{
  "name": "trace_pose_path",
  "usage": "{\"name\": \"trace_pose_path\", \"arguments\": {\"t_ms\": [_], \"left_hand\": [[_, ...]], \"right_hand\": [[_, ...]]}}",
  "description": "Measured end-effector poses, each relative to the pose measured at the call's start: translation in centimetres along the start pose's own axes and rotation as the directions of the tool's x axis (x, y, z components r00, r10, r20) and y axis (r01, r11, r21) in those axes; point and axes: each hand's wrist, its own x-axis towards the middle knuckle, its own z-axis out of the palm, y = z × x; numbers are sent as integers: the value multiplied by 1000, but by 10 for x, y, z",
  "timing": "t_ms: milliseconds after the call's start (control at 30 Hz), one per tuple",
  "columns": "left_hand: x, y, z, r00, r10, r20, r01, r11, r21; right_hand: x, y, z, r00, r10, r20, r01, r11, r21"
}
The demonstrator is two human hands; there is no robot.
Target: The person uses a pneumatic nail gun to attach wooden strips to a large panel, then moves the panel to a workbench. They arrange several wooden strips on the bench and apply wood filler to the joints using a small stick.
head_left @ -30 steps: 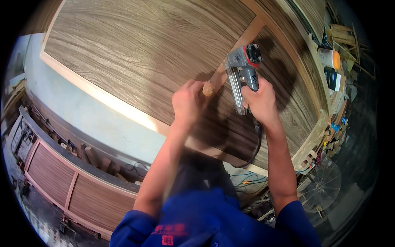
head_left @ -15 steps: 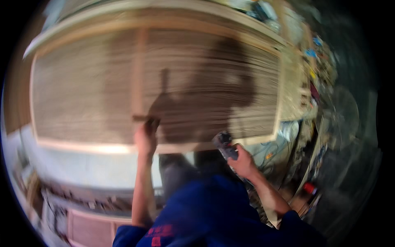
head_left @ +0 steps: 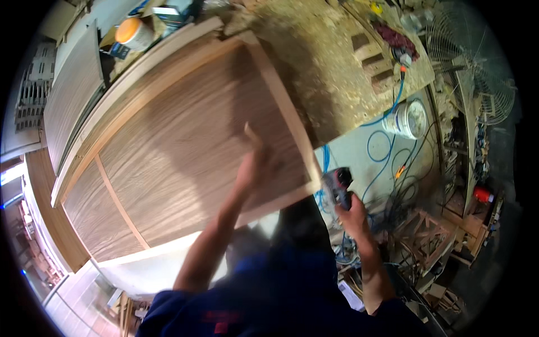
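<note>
A wide wood-grained panel (head_left: 185,146) with a pale wooden border lies in front of me, slanting across the view. Over its right part is my left hand (head_left: 257,163), one digit pointing up and the other fingers smeared by motion; whether it holds anything is unclear. My right hand (head_left: 353,216) is closed around the grip of a grey and black handheld power tool (head_left: 338,184) with reddish trim. This tool is just outside the panel's near right corner; I cannot make out its exact kind.
Behind the panel stands a white tub with an orange lid (head_left: 135,33). A dusty board surface (head_left: 314,67) carries a slotted wooden piece (head_left: 373,63). To the right are a white bucket (head_left: 409,119), looping blue hose (head_left: 387,150), a wire fan guard (head_left: 474,67) and wooden frames (head_left: 421,238).
My view has swung right, so the panel now appears slanted and farther left. My left hand has shifted toward the panel's right end; the small brown strip formerly in it is no longer discernible.
</note>
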Motion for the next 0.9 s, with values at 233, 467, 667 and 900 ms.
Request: {"name": "trace_pose_path", "arguments": {"t_ms": [233, 467, 667, 900], "left_hand": [[229, 120, -18, 977, 193, -93, -214, 857, -468], [180, 57, -5, 923, 91, -374, -232, 907, -352], [-31, -37, 52, 884, -29, -466, 38, 999, 10], [-291, -135, 109, 776, -457, -434, 506, 863, -4]], "right_hand": [[76, 34, -149, 993, 5, -114, 16, 984, 180], [143, 13, -224, 993, -114, -26, 113, 876, 468], [311, 15, -302, 805, -322, -497, 156, 925, -347], [561, 48, -443, 606, -341, -719, -190, 816, -546]]}}
